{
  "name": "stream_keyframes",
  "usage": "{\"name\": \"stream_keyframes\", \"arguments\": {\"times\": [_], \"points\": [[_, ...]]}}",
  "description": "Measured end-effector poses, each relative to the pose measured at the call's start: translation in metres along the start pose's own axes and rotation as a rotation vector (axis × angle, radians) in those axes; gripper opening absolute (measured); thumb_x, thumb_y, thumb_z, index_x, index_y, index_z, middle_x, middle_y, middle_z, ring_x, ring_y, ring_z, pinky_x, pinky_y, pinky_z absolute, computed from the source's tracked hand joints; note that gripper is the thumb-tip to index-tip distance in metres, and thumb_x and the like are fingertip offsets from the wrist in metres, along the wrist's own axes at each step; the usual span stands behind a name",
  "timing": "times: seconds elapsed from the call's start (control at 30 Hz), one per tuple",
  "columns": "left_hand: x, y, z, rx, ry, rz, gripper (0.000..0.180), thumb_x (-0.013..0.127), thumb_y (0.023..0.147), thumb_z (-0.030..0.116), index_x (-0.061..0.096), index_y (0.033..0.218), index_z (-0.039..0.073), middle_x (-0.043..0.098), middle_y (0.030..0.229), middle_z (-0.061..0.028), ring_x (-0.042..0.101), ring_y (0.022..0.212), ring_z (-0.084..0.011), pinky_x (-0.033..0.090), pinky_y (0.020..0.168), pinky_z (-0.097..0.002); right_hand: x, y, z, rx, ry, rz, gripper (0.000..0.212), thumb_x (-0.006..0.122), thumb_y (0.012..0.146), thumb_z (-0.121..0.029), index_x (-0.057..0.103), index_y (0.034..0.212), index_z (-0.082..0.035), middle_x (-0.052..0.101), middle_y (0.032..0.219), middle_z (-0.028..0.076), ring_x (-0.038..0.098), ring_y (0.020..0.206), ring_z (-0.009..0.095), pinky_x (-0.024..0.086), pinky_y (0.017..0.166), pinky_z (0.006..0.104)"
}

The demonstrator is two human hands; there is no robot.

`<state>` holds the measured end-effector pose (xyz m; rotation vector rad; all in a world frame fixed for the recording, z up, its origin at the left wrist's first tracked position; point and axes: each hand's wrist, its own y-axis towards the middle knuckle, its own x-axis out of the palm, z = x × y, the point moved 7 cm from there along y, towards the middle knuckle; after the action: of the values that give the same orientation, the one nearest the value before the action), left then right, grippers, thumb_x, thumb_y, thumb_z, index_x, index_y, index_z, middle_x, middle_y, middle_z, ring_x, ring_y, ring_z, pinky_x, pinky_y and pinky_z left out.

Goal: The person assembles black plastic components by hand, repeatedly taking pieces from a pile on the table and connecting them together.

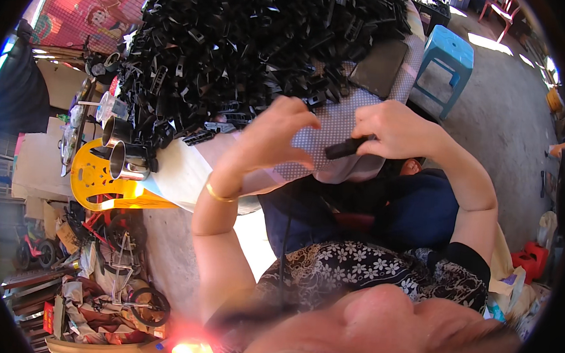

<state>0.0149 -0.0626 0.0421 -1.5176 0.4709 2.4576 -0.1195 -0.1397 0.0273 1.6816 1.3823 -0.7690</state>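
Here the right hand (393,128) pinches a small black plastic piece (346,148), while the left hand (275,134) curls loosely, empty, beside the black parts heap (251,40).

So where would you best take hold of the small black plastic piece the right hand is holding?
Probably by its free left end: the black piece sticks out leftward from the right hand, lying roughly level. The left hand, open beside it, could pinch that exposed end from the left, across its narrow sides.

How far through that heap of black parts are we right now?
No finished batch is visible, so nothing can be counted as done. In hand: the right hand holds one black part, the left hand open beside it. Left: the big heap of black parts on the table.
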Motion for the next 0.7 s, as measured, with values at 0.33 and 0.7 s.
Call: {"name": "stream_keyframes", "arguments": {"times": [0.33,0.7], "points": [[-0.017,-0.015,-0.034,-0.238,0.332,0.03,0.025,0.072,0.065,0.0,0.066,0.089,0.006,0.055,0.09,-0.0083,0.052,0.095,-0.028,0.047,0.082,-0.0352,0.0,0.023,0.018,0.0,-0.232,0.379,0.037,0.069,0.078,-0.014,0.062,0.114,-0.008,0.058,0.09,0.008,0.059,0.075,0.026,0.049,0.066,0.0357],[-0.008,0.001,-0.017,-0.17,0.151,0.379,0.021,0.071,0.069,0.003,0.066,0.09,0.004,0.059,0.088,-0.0092,0.056,0.087,-0.03,0.048,0.077,-0.0374,-0.01,0.023,0.024,0.075,-0.272,0.525,0.032,0.06,0.082,-0.004,0.062,0.114,-0.007,0.059,0.085,0.01,0.061,0.075,0.024,0.049,0.065,0.034]]}}
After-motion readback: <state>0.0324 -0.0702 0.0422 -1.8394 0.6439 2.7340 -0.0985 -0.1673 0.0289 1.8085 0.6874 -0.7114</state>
